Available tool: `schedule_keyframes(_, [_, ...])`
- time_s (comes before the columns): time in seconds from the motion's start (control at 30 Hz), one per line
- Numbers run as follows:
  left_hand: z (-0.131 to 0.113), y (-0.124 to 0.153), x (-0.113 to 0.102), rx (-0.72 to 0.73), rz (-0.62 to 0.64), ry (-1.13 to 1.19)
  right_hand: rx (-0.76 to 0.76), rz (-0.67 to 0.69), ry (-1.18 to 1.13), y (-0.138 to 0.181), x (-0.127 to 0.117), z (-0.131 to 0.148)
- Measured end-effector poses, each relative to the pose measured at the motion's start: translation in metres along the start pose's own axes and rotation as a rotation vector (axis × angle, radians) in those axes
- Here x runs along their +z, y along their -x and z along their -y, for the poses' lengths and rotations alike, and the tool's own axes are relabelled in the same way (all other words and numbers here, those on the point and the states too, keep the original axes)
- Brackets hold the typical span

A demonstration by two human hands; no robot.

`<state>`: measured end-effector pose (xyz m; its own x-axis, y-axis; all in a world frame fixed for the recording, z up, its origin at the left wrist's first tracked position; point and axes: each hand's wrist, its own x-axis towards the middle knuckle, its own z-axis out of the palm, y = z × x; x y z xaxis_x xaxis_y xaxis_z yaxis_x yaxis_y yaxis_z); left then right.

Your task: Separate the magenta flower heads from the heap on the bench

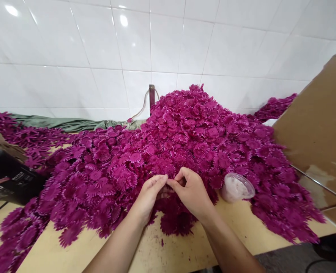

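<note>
A big heap of magenta artificial flower heads (190, 132) covers a light wooden table (185, 250). At the heap's near edge, my left hand (149, 195) and my right hand (192, 191) meet fingertip to fingertip. Both are closed in a pinch on a flower head (164, 193) held between them, mostly hidden by the fingers. More flower heads lie under and around both hands.
A small clear plastic cup (237, 187) with pale contents rests right of my right hand. A brown cardboard box flap (316, 125) stands at the right, a dark box (8, 178) at the left. White tiled wall behind, with a green cloth (68, 123) along its foot.
</note>
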<state>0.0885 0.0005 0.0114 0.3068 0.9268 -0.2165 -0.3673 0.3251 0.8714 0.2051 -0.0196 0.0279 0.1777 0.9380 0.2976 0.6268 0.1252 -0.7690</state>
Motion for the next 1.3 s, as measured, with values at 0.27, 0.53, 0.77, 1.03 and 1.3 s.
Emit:
schedule_keyframes(0.27, [0.001,-0.002,0.000,0.018,-0.022,-0.100,0.037,0.100,-0.130,0.003,-0.007,0.000])
schedule_keyframes(0.53, [0.001,-0.005,0.001,0.135,-0.094,-0.184,0.189,0.121,-0.650,-0.006,-0.007,-0.016])
schedule_keyframes(0.77, [-0.009,0.013,-0.002,0.230,-0.169,-0.301,-0.002,-0.552,0.051,-0.044,-0.031,-0.035])
schedule_keyframes(1.03, [-0.014,0.013,-0.001,0.135,-0.108,-0.315,-0.036,0.138,-0.223,-0.012,-0.007,-0.002])
schedule_keyframes(1.3, [-0.008,0.005,-0.005,0.221,-0.149,-0.396,0.086,0.307,-0.441,0.003,-0.005,0.004])
